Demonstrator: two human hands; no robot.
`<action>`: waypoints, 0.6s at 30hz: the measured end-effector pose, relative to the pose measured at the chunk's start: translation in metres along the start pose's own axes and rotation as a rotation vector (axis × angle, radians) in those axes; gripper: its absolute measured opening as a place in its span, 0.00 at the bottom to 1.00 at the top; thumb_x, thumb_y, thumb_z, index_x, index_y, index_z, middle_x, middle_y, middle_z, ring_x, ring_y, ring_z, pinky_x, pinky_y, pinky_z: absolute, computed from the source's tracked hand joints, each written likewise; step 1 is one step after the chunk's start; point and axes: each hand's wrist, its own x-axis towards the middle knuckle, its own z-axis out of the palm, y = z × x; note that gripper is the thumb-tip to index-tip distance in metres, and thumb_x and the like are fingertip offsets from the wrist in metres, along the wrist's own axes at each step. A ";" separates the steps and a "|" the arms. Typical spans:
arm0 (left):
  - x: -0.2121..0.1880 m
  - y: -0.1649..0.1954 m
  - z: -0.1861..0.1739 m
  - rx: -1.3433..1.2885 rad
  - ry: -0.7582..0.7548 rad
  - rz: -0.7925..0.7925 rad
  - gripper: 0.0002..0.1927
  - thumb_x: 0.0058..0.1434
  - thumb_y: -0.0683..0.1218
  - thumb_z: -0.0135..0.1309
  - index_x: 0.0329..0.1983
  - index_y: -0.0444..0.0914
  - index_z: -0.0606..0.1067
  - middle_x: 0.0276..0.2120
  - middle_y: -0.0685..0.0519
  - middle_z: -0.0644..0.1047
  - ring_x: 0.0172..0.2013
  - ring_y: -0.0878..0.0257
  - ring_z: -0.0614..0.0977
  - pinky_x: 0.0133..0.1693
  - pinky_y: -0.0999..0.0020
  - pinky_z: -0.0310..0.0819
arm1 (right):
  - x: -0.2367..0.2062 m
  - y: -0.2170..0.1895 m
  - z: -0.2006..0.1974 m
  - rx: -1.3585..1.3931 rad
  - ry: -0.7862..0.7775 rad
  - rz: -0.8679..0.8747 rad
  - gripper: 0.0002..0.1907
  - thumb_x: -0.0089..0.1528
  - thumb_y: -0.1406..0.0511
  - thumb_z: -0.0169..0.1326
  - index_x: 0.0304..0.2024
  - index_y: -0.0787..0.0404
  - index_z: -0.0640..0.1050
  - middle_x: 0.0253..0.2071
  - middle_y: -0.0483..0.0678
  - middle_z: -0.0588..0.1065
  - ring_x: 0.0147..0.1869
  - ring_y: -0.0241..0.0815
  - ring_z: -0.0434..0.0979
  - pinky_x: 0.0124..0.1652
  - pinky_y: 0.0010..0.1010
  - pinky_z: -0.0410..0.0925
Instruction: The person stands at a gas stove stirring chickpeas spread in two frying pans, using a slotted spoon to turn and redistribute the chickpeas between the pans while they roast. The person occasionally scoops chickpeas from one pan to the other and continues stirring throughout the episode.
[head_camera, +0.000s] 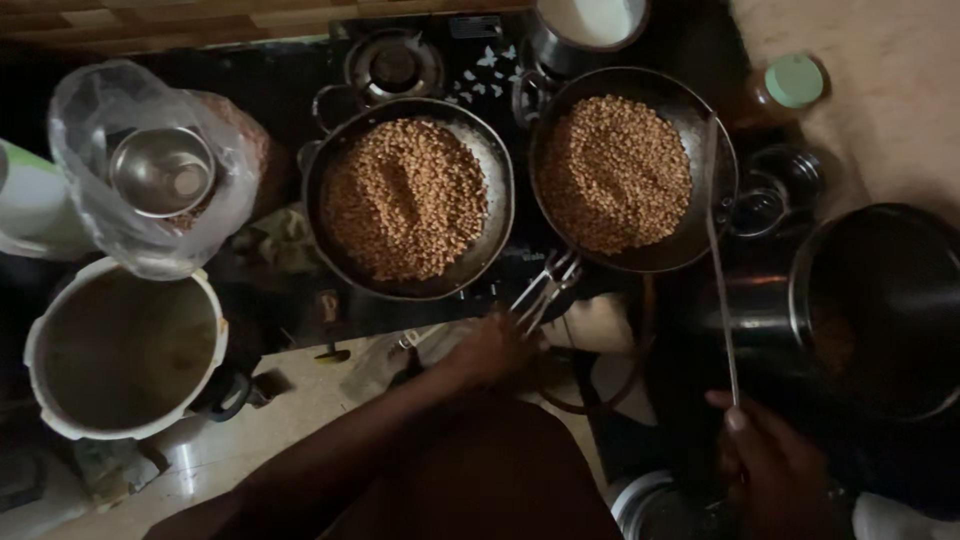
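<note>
Pans of brown roasted grains, two of them, sit side by side on a dark gas stove (300, 90). We see the left hand (490, 350) closed around the handles of metal tongs (545, 285), whose tips reach the near rim of the left pan (408, 198); this grip lets us steady a handleless pan without touching hot metal. The right hand (775, 465) pinches the end of a long thin metal stirrer (718, 250), its far end resting on the right pan (632, 168); the length keeps our fingers well back from the heat. In the left pan the grains lie in a ring with a bare groove at the middle. Beside the stove on the left we find a small steel bowl (162, 170) nested in a clear plastic bag (100, 110), and a white-rimmed pot (125, 350) near it. A dark deep pot (880, 300) stands at right, and a lidded jar (790, 85) beyond it.
</note>
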 end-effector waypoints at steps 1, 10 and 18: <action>0.004 0.001 0.000 0.030 -0.023 -0.090 0.21 0.61 0.57 0.58 0.53 0.42 0.78 0.45 0.38 0.80 0.45 0.45 0.83 0.44 0.52 0.79 | 0.006 0.004 -0.004 0.006 -0.015 0.046 0.22 0.71 0.55 0.47 0.60 0.58 0.78 0.21 0.49 0.66 0.22 0.37 0.62 0.24 0.32 0.58; 0.027 0.006 0.007 0.055 -0.012 -0.014 0.21 0.62 0.60 0.55 0.44 0.39 0.81 0.32 0.42 0.83 0.36 0.47 0.86 0.40 0.53 0.80 | 0.066 0.023 -0.038 -0.117 -0.086 0.027 0.24 0.68 0.54 0.51 0.63 0.56 0.76 0.25 0.50 0.71 0.26 0.41 0.69 0.30 0.35 0.64; 0.005 0.001 -0.001 0.010 -0.005 -0.029 0.24 0.60 0.64 0.55 0.35 0.39 0.83 0.27 0.43 0.82 0.31 0.47 0.85 0.38 0.51 0.76 | 0.101 -0.038 -0.063 -1.040 0.220 -0.346 0.15 0.70 0.58 0.50 0.49 0.60 0.79 0.35 0.56 0.82 0.36 0.54 0.84 0.40 0.46 0.76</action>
